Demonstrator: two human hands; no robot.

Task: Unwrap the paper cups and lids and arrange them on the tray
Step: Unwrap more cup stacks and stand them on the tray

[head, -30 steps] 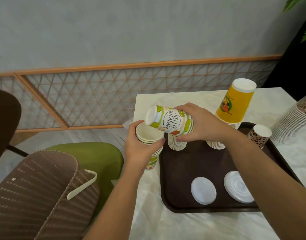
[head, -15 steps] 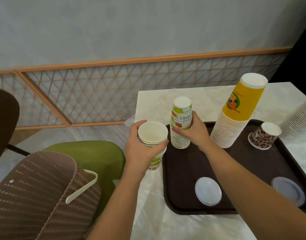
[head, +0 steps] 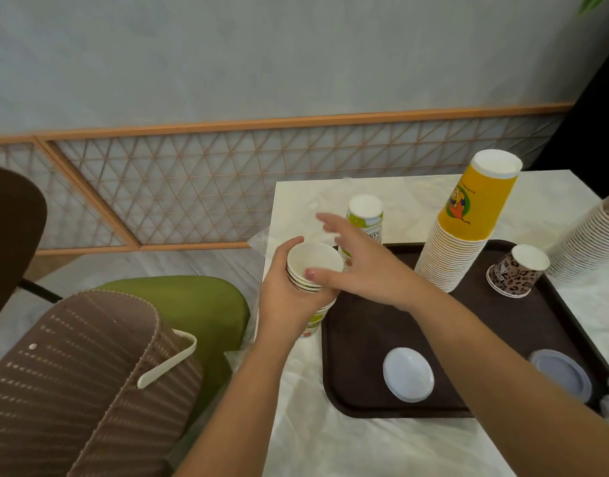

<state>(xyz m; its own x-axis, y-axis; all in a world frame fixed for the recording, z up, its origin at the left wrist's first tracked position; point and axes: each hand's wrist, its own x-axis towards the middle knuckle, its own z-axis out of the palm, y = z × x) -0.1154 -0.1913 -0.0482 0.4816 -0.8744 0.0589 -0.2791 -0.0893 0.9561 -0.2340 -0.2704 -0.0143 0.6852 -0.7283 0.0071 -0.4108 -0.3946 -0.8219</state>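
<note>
My left hand point(head: 285, 297) grips a short stack of green-printed paper cups point(head: 313, 266), mouths up, just off the left edge of the dark brown tray point(head: 365, 339). My right hand point(head: 358, 263) hovers beside that stack with its fingers spread and holds nothing; it is blurred. Behind it an upside-down stack of the same green cups point(head: 365, 218) stands on the tray's far left corner. A tall yellow cup stack point(head: 468, 222), a leopard-print cup point(head: 516, 270) and two white lids point(head: 408, 378) point(head: 559, 375) also sit on the tray.
A leaning stack of cups point(head: 592, 246) lies at the right edge of the white marble table point(head: 347, 442). Clear plastic wrap point(head: 261, 239) lies near the table's left corner. A green chair seat point(head: 192, 311) and a brown woven bag point(head: 72, 390) sit to the left.
My right hand set the green cup upside down on the stack on the tray, let it go and moved back toward the stack in my left hand.
</note>
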